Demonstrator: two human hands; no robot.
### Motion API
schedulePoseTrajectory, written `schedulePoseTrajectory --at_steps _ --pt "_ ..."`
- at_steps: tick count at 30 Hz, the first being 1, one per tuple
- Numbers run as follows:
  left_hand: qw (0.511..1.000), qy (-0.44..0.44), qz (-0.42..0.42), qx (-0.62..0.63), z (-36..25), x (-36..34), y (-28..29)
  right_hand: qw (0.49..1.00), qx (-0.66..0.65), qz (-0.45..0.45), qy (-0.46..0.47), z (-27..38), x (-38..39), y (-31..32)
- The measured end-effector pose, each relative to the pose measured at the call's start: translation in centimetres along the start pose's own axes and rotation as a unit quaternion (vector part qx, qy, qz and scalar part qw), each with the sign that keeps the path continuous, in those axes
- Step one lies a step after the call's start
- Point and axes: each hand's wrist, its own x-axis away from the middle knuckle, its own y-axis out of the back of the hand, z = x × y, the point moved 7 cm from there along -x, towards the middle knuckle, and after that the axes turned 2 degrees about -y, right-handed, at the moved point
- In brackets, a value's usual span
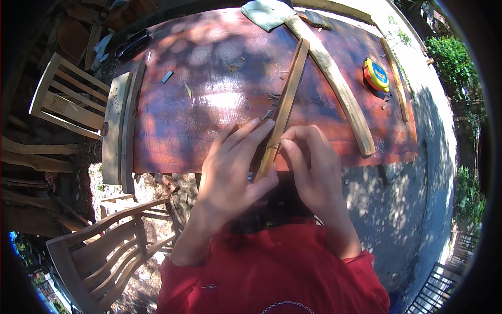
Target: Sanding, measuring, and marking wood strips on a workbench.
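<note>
A narrow wooden strip [291, 91] slants up and away from me, its near end over the table's front edge. My left hand [230, 162] is closed around that near end, thumb on one side and fingers along the other. My right hand [315, 162] has thumb and forefinger pinched together against the strip's right edge, beside a short dark line across the wood. Whatever sits in that pinch is too small to make out. Right of the strip lies an axe with a long curved wooden handle [339, 83] and a grey head [267, 14].
The reddish-brown table [178, 120] carries a yellow and red tape measure [376, 76], a thin wood strip [396, 78], a small blue-grey piece [167, 77] and wood chips. Wooden boards [116, 128] stand along its left edge. Wooden chairs [112, 256] are at the left.
</note>
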Motion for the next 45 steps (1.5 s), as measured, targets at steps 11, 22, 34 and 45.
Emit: schedulePoseTrajectory --at_steps 11,22,34,45 --pt "0.999 0.03 -0.023 -0.013 1.5 0.0 2.3 0.997 -0.02 -0.026 0.067 0.6 0.8 0.1" --pt "0.982 -0.064 -0.153 -0.091 -1.3 3.1 4.2 0.966 0.08 -0.064 0.237 4.1 1.8 -1.8" --pt "0.967 0.127 -0.222 0.024 1.2 4.1 4.5 0.974 0.136 -0.076 0.167 1.6 1.4 2.3" --pt "0.956 0.202 -0.209 0.046 1.9 4.3 3.6 0.921 0.336 -0.192 0.041 -2.8 0.3 7.3"
